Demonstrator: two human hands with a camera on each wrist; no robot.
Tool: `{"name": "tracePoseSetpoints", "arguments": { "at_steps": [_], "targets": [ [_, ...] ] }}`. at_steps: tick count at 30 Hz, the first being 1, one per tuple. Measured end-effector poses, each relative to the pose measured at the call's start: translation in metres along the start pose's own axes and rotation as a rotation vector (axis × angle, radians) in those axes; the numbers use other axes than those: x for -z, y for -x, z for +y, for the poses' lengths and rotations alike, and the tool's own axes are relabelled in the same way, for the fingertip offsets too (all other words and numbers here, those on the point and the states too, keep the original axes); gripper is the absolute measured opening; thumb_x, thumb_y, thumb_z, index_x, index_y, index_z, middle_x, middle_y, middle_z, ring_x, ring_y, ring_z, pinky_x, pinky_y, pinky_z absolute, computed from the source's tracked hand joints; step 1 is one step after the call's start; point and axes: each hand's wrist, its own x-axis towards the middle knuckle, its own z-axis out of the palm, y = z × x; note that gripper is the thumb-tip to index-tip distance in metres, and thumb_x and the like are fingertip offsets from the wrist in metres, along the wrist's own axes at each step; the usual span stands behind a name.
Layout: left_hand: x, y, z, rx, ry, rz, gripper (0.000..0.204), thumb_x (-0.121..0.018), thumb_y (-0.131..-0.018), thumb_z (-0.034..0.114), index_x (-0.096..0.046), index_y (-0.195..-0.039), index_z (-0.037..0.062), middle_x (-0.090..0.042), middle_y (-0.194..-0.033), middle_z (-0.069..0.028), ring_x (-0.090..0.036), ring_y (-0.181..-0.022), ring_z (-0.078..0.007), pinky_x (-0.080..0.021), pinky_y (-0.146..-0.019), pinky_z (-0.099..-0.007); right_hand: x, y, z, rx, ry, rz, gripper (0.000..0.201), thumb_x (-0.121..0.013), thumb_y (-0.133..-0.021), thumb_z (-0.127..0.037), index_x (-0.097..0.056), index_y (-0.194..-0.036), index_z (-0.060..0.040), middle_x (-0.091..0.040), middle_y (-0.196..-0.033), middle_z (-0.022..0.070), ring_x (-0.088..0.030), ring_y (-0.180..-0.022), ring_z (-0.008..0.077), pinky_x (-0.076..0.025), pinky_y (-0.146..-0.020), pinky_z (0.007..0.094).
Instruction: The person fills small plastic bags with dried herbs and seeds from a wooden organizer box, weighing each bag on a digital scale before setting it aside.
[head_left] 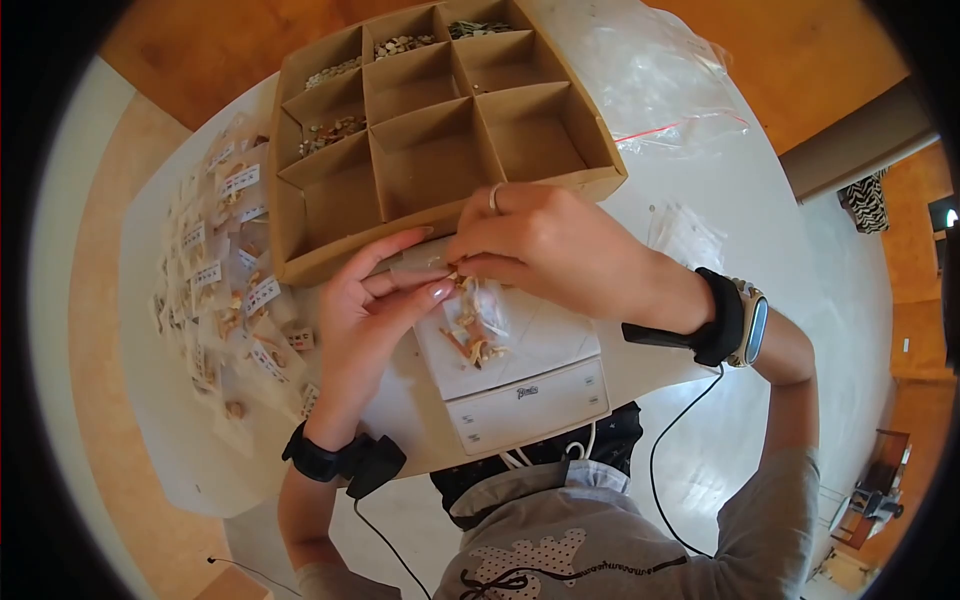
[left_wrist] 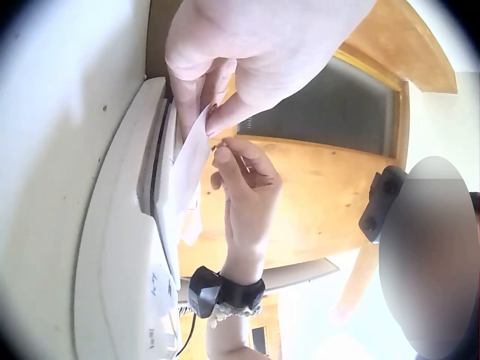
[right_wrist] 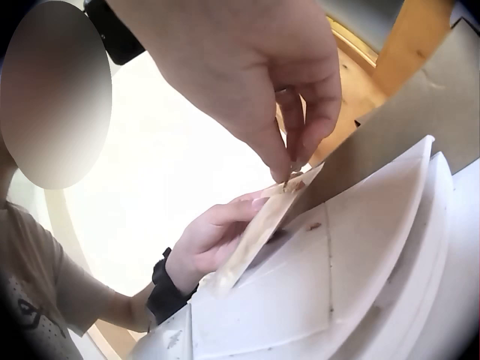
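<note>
My left hand (head_left: 362, 318) grips a small clear plastic bag (head_left: 484, 318) near its mouth, thumb on the near side. Pale and brown dried pieces (head_left: 476, 348) show inside the bag, which hangs over a white kitchen scale (head_left: 530, 405). Right at the mouth, my right hand (head_left: 570, 252) pinches a small brown bit (right_wrist: 286, 180) between thumb and fingertips. In the right wrist view, the bag (right_wrist: 259, 229) slants above the scale's plate (right_wrist: 375, 247), where a small reddish-brown crumb (right_wrist: 313, 226) lies.
A divided cardboard box (head_left: 440, 222) stands just beyond the hands, some compartments holding dried ingredients. Many filled, labelled bags (head_left: 205, 272) are piled at the left. Empty clear bags (head_left: 688, 238) lie at the right, with a large plastic bag (head_left: 660, 80) behind.
</note>
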Motion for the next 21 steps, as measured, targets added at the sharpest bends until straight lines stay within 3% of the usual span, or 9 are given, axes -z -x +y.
{"name": "tracePoseSetpoints", "arguments": {
  "at_steps": [4, 7, 10, 14, 17, 21],
  "targets": [
    [0.004, 0.001, 0.001, 0.028, -0.024, 0.024, 0.043, -0.063, -0.077, -0.002, -0.047, -0.117, -0.0048, -0.064, -0.095, -0.0164, -0.063, -0.085, -0.0158, -0.050, -0.075, -0.0244, 0.008, -0.002, -0.012, -0.117, -0.167, -0.110, 0.014, -0.065, -0.075, -0.007, -0.065, -0.088, -0.0059, -0.061, -0.082, 0.0077, -0.058, -0.070, 0.0233, -0.048, -0.063, 0.0299],
    [0.006, 0.001, 0.000, 0.035, 0.040, 0.101, 0.042, -0.064, -0.076, -0.003, -0.049, -0.115, -0.0040, -0.064, -0.094, -0.0148, -0.063, -0.086, -0.0154, -0.049, -0.075, -0.0253, 0.010, -0.001, -0.010, -0.076, -0.216, 0.131, 0.010, -0.059, -0.078, -0.009, -0.063, -0.087, -0.0060, -0.058, -0.079, 0.0111, -0.058, -0.079, 0.0296, -0.047, -0.069, 0.0362],
    [0.008, 0.001, -0.001, 0.012, 0.050, 0.157, 0.039, -0.064, -0.075, -0.002, -0.052, -0.113, -0.0034, -0.064, -0.092, -0.0130, -0.062, -0.087, -0.0160, -0.048, -0.078, -0.0268, 0.015, 0.012, -0.006, -0.199, -0.069, 0.009, 0.012, -0.065, -0.075, -0.005, -0.062, -0.086, -0.0043, -0.059, -0.083, 0.0071, -0.057, -0.077, 0.0240, -0.047, -0.067, 0.0302],
    [0.009, 0.001, -0.003, 0.001, 0.076, 0.133, 0.034, -0.062, -0.077, -0.001, -0.055, -0.110, -0.0032, -0.064, -0.095, -0.0132, -0.062, -0.090, -0.0177, -0.048, -0.079, -0.0273, -0.002, 0.033, -0.009, -0.257, -0.045, -0.126, 0.010, -0.064, -0.076, -0.007, -0.060, -0.084, -0.0035, -0.053, -0.086, 0.0072, -0.055, -0.080, 0.0238, -0.047, -0.071, 0.0324],
    [0.004, 0.003, 0.003, 0.047, 0.099, 0.110, 0.032, -0.060, -0.080, 0.000, -0.054, -0.110, -0.0037, -0.063, -0.097, -0.0144, -0.063, -0.090, -0.0188, -0.048, -0.079, -0.0267, -0.007, 0.039, -0.012, -0.196, 0.172, -0.115, 0.008, -0.063, -0.076, -0.006, -0.060, -0.083, -0.0036, -0.054, -0.084, 0.0077, -0.056, -0.078, 0.0238, -0.047, -0.067, 0.0324],
    [-0.001, 0.006, 0.005, 0.080, 0.053, 0.034, 0.032, -0.060, -0.081, 0.000, -0.053, -0.111, -0.0046, -0.063, -0.097, -0.0155, -0.063, -0.089, -0.0191, -0.049, -0.080, -0.0258, 0.002, 0.026, -0.014, -0.171, -0.026, 0.044, 0.011, -0.064, -0.075, -0.003, -0.062, -0.087, -0.0042, -0.056, -0.084, 0.0069, -0.056, -0.070, 0.0200, -0.046, -0.061, 0.0292]
  ]
}}
